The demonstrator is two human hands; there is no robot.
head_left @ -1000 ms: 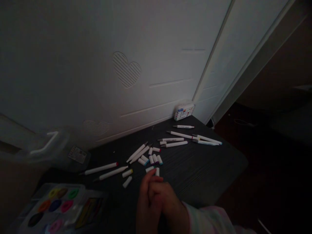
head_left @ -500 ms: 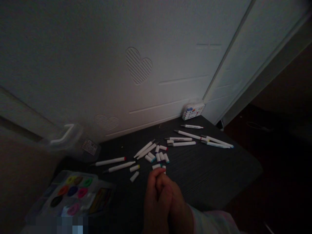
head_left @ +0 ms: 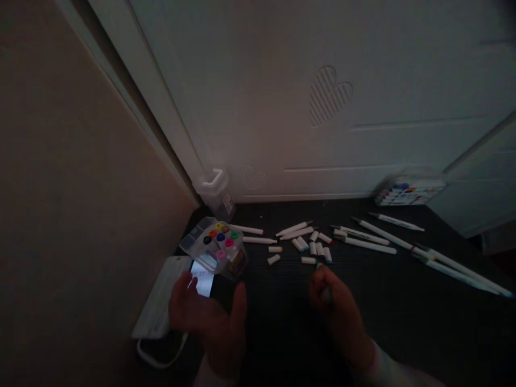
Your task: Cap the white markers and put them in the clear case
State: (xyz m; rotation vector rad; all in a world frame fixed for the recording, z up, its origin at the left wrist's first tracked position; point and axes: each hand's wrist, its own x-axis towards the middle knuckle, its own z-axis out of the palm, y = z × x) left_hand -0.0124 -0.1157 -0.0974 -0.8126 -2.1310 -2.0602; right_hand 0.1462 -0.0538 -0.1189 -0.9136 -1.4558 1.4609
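My left hand (head_left: 213,322) is held over the near left of the dark table, thumb and fingers spread, holding nothing. Just beyond it is a clear plastic case (head_left: 189,244) with round coloured pieces. My right hand (head_left: 336,312) is curled, its fingertips at the near side of a group of white marker caps (head_left: 320,249). Something small and greenish shows in its fingers, too dark to name. A cap with a green end (head_left: 308,260) lies beside those fingertips. Two more loose caps, one yellow-ended (head_left: 276,249), lie to the left.
Uncapped white markers (head_left: 368,244) lie scattered to the right, with a pair (head_left: 296,231) in the middle. A lidded clear container (head_left: 217,196) stands by the wall. At back right sits a marker box (head_left: 413,191). A lit screen (head_left: 202,279) and a white mask (head_left: 161,295) lie left.
My hands, together before, are now apart, the left one spread on the left and the right one curled by the caps. The view has turned left, bringing the mask and lit screen into sight.
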